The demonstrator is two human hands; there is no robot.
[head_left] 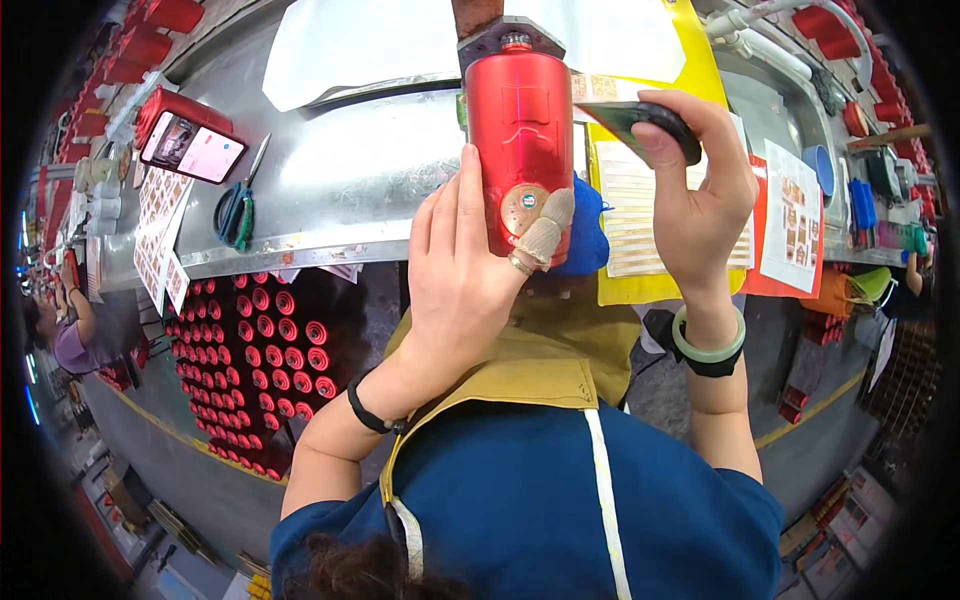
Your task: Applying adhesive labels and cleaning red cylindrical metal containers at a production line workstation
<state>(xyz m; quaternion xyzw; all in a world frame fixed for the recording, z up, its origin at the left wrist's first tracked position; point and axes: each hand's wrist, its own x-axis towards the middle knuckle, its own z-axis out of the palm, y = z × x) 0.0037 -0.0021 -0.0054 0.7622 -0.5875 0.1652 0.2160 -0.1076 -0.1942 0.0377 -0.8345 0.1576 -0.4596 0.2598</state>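
Observation:
A glossy red metal cylinder (518, 110) lies on the bench, its narrow neck against a grey angled metal bracket (490, 40). My left hand (465, 265) grips its lower part, fingers along the left side and the thumb across the front. That thumb wears a beige finger cover (548, 232), beside a small round sticker on the cylinder. To the right, my right hand (705, 190) pinches a flat dark scraper-like tool (665, 130) with a rounded edge, its thin tip pointing at the cylinder. A blue cloth (590, 245) bunches under the cylinder's lower right.
Striped label sheets (635, 255) lie on yellow backing at right, near a red folder (790, 285). Scissors (238, 210), a phone (193, 147) leaning on a red cylinder and printed sheets (160, 225) are at left. Many red cylinders (270, 350) stack below the bench.

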